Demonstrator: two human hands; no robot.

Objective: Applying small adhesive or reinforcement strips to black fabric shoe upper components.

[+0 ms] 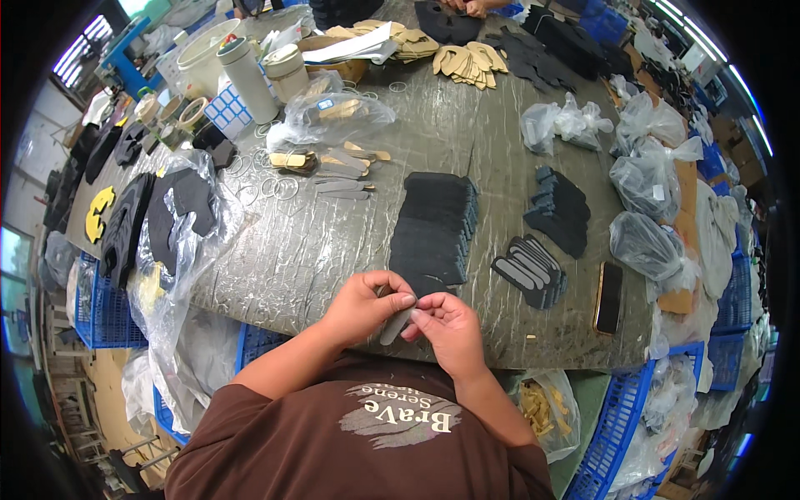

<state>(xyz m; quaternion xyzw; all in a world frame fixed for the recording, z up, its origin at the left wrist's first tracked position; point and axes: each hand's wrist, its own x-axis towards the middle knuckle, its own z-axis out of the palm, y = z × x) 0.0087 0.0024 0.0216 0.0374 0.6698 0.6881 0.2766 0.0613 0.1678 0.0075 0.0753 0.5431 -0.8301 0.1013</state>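
Observation:
At the table's near edge my two hands meet, fingertips pinched together. My left hand (372, 302) and my right hand (447, 327) are both closed on a small grey strip (395, 327), whose rounded end hangs below the fingers. Just beyond them lie overlapping rows of black cut pieces (429, 225) with blue-grey edges along the right side. To the right sits a fan of black pieces with grey strips on top (531, 271), and above it another stack of black pieces (558, 212). Fingers hide part of the held strip.
A phone (608, 298) lies at the right. Grey strips (343, 185), elastic rings (279, 188), a flask (247, 79) and tan cut pieces (469, 64) occupy the far left and middle. Plastic bags (646, 246) line the right edge. Another person's hands (475, 7) show at the far side.

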